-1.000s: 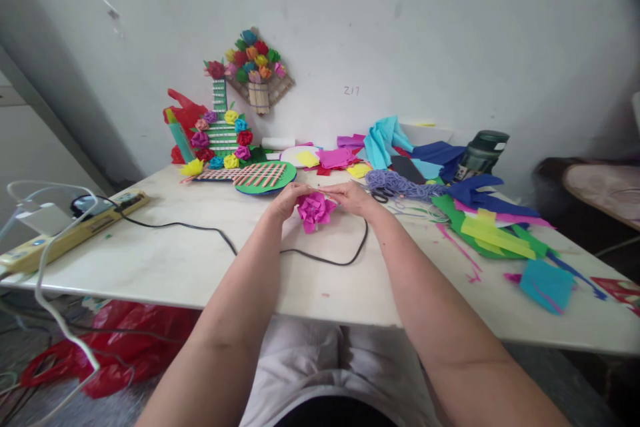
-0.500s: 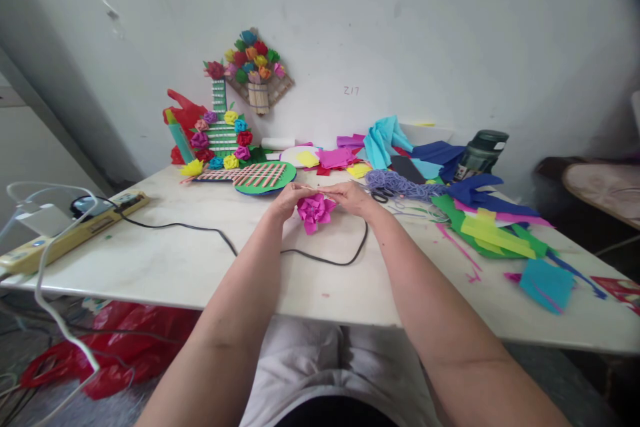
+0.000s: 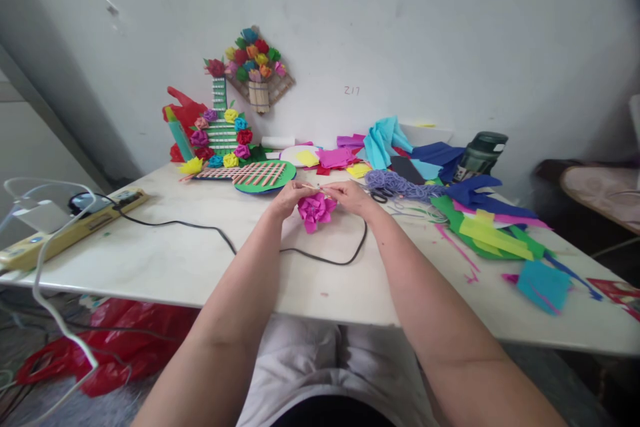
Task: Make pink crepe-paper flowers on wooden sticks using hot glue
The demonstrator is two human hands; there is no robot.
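Note:
A magenta paper flower (image 3: 317, 209) with crumpled petals is held just above the table, its petals facing me. Along its far side runs a thin pale stick (image 3: 311, 187). My left hand (image 3: 289, 199) is closed, its fingertips pinching the stick on the left. From the right, my right hand (image 3: 351, 197) is closed too, with thumb and fingers pressed together at the flower's upper edge by the stick. Exactly what lies between the right fingertips is too small to make out fully.
A black cable (image 3: 320, 257) curves over the table under my arms. A green guitar-shaped craft (image 3: 267, 175) lies behind my left hand. Purple yarn (image 3: 400, 183), scissors (image 3: 381, 195), crepe paper (image 3: 495, 237) and a dark bottle (image 3: 481, 155) lie rightward; a power strip (image 3: 70, 230) is left.
My fingertips have drawn slightly apart, so more of the pale stick shows between them. The flower has turned a little and stays in about the same place.

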